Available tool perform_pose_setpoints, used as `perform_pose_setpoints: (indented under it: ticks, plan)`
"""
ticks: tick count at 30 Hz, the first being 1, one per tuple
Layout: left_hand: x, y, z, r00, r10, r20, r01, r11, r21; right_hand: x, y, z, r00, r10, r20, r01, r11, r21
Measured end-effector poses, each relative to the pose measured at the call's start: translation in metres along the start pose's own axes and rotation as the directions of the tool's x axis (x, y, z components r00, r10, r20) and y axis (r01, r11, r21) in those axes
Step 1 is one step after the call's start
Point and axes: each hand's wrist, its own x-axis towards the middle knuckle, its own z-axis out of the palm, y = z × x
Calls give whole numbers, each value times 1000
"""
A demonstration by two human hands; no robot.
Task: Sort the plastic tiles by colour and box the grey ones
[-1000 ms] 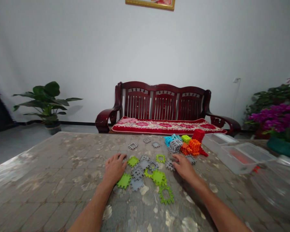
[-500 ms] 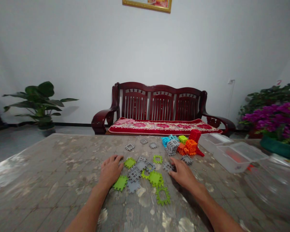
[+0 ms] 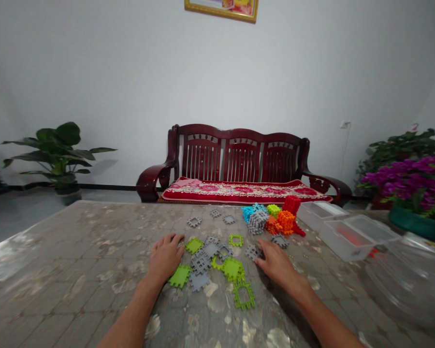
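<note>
Lime pieces (image 3: pixel 232 268) and gray pieces (image 3: pixel 199 280) lie flat, likely for easy reach, between the left hand (image 3: pixel 166 256), fingers released on the desk (image 3: pixel 58 270), and right hand (image 3: pixel 276 262), fingers at a gray tile (image 3: pixel 252 252), grasp impossible to tell; blocks (image 3: pixel 258 222) stand beyond, seemingly leaving room

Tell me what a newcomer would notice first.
Probably the red, orange, blue, lime and grey toothed plastic shapes clustered near the far edge of the patterned grey tabletop, right of centre. Next, flat lime and grey toothed plastic pieces lie between the bare left hand and right hand. Purple flowers stand out at far right.
</note>
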Motion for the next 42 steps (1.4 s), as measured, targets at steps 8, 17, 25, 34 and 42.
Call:
perform_pose_setpoints:
  ticks: [8,17,25,34,42]
  plan:
    - [0,1,-2,1000,-1,15,0,1000,4,18,6,-18,982,79,-173,-51,986,159]
    - [4,0,1,1000,8,13,-8,1000,15,80,8,-70,932,243,-268,-245,969,24]
    - [3,-1,2,1000,7,-9,-7,1000,-7,87,6,-64,935,260,-241,-277,960,-38]
    - [1,3,-3,1000,-2,7,2,1000,-8,65,-27,-11,977,-93,-189,131,971,201]
    - [-1,4,-5,1000,10,-15,-11,1000,-22,64,-90,20,966,-244,80,227,957,182]
